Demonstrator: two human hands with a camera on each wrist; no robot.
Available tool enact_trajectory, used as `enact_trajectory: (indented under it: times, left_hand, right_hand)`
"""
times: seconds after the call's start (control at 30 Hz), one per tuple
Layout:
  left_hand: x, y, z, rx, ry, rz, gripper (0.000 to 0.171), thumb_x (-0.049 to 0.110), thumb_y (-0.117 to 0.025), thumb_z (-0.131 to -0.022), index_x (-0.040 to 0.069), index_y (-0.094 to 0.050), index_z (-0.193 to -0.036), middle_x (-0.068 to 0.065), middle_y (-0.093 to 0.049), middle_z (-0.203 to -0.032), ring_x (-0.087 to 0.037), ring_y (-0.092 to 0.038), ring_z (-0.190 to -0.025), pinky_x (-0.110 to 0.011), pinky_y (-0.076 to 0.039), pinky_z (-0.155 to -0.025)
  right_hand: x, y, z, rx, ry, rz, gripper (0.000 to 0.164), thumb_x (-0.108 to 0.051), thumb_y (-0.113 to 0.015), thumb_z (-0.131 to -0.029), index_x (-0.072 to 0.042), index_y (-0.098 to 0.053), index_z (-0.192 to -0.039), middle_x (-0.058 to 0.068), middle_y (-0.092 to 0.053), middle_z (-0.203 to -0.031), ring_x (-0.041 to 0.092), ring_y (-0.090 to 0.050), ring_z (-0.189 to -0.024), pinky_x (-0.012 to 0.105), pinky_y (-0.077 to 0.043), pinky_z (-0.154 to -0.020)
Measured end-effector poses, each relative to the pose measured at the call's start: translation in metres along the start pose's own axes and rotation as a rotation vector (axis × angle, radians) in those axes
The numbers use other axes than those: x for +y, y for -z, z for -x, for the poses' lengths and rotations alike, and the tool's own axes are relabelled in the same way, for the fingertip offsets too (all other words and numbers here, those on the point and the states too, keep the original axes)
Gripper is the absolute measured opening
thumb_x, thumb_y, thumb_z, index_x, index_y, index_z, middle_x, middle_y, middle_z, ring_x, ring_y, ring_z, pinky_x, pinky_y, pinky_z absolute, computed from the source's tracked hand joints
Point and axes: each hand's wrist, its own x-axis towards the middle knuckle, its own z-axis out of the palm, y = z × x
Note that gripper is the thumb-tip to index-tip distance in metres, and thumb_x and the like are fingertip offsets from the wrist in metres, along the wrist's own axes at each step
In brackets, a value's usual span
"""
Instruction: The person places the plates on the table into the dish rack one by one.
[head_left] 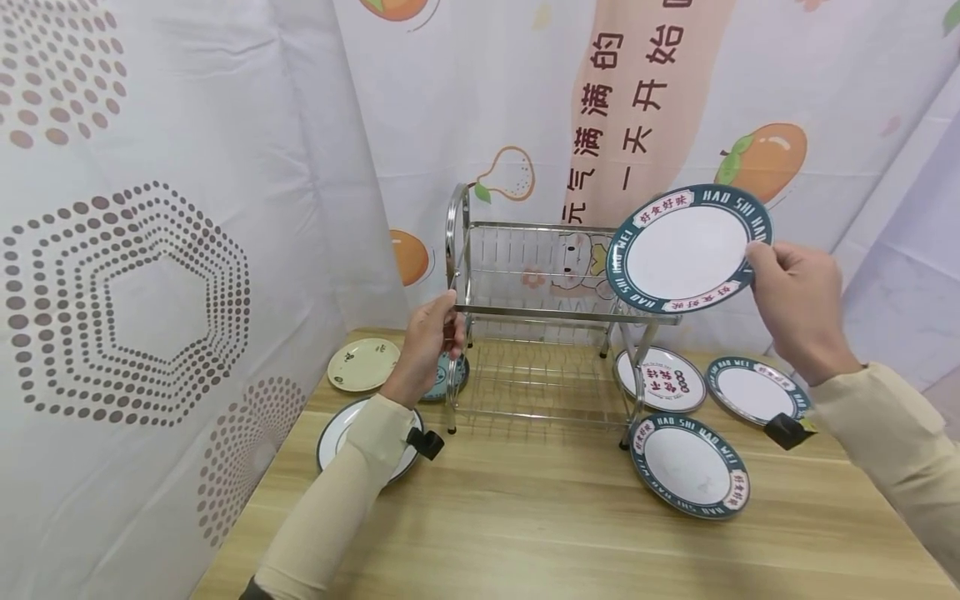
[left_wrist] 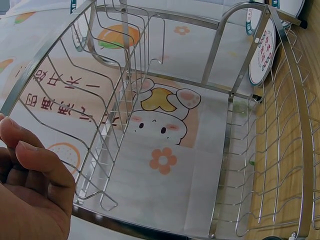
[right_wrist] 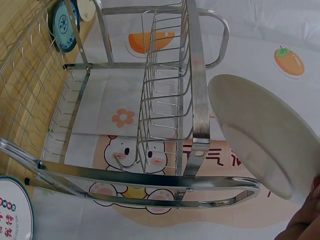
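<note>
A plate (head_left: pixel 686 258) with a white centre and a green lettered rim is pinched at its right edge by my right hand (head_left: pixel 806 304). It is held tilted, above the right end of a two-tier metal dish rack (head_left: pixel 562 314). In the right wrist view the plate's pale underside (right_wrist: pixel 265 135) shows beside the rack's upper rail. My left hand (head_left: pixel 426 346) grips the rack at its upper left front corner. From the left wrist, its curled fingers (left_wrist: pixel 42 162) appear at the rail. Both rack tiers hold no plates.
Right of the rack lie a green-rimmed plate (head_left: pixel 686 467), another behind it (head_left: pixel 753 390) and a plate with red lettering (head_left: pixel 667 380). On the left are a cream plate (head_left: pixel 363 364), a blue plate (head_left: pixel 442 385) and a dark-rimmed white plate (head_left: pixel 337 433). Printed curtains stand behind the wooden table (head_left: pixel 525 517).
</note>
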Motion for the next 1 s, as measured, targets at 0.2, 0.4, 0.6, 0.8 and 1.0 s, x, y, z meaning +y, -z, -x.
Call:
enact_trajectory:
  times: [0.2, 0.4, 0.6, 0.8, 1.0]
  left_hand:
    - [0.001, 0.000, -0.001, 0.000, -0.002, 0.004, 0.055, 0.043, -0.048, -0.109, 0.007, -0.041, -0.068, -0.004, -0.051, -0.061, -0.015, -0.044, -0.046, -0.028, -0.038, -0.046]
    - [0.000, -0.001, 0.000, 0.009, 0.007, 0.010, 0.054, 0.042, -0.048, -0.109, 0.007, -0.044, -0.067, -0.003, -0.052, -0.060, -0.014, -0.044, -0.046, -0.025, -0.039, -0.046]
    - [0.000, -0.001, 0.000, 0.011, 0.003, 0.007, 0.055, 0.042, -0.047, -0.109, 0.008, -0.042, -0.067, -0.003, -0.052, -0.060, -0.015, -0.044, -0.046, -0.026, -0.039, -0.046]
    - [0.001, -0.002, -0.001, 0.009, -0.013, 0.005, 0.055, 0.040, -0.047, -0.109, 0.008, -0.039, -0.065, -0.002, -0.051, -0.060, -0.014, -0.044, -0.046, -0.025, -0.039, -0.045]
    - [0.000, -0.002, 0.000, 0.001, -0.014, 0.005, 0.054, 0.039, -0.046, -0.110, 0.007, -0.038, -0.067, -0.003, -0.052, -0.060, -0.015, -0.045, -0.046, -0.027, -0.039, -0.045]
  right_hand:
    - [-0.004, -0.008, -0.007, 0.067, 0.078, 0.123, 0.048, -0.027, -0.047, -0.103, 0.000, -0.051, -0.063, -0.003, -0.042, -0.049, 0.014, -0.035, -0.048, 0.030, -0.025, -0.046]
    - [-0.002, -0.021, -0.013, 0.181, 0.202, 0.170, 0.048, -0.024, -0.047, -0.100, 0.000, -0.051, -0.059, 0.000, -0.043, -0.051, 0.017, -0.036, -0.055, 0.030, -0.024, -0.056]
    - [-0.014, -0.034, -0.008, 0.328, 0.456, 0.256, 0.045, -0.014, -0.048, -0.098, -0.002, -0.047, -0.055, 0.011, -0.047, -0.051, -0.004, -0.023, -0.049, 0.029, -0.019, -0.054]
    - [-0.006, -0.045, -0.015, 0.378, 0.556, 0.326, 0.044, -0.014, -0.050, -0.097, -0.004, -0.045, -0.054, 0.015, -0.046, -0.049, -0.001, -0.023, -0.048, 0.033, -0.019, -0.051]
    - [0.005, -0.056, -0.021, 0.360, 0.606, 0.362, 0.045, -0.018, -0.047, -0.098, -0.006, -0.043, -0.055, 0.013, -0.042, -0.049, 0.026, -0.034, -0.045, 0.041, -0.020, -0.047]
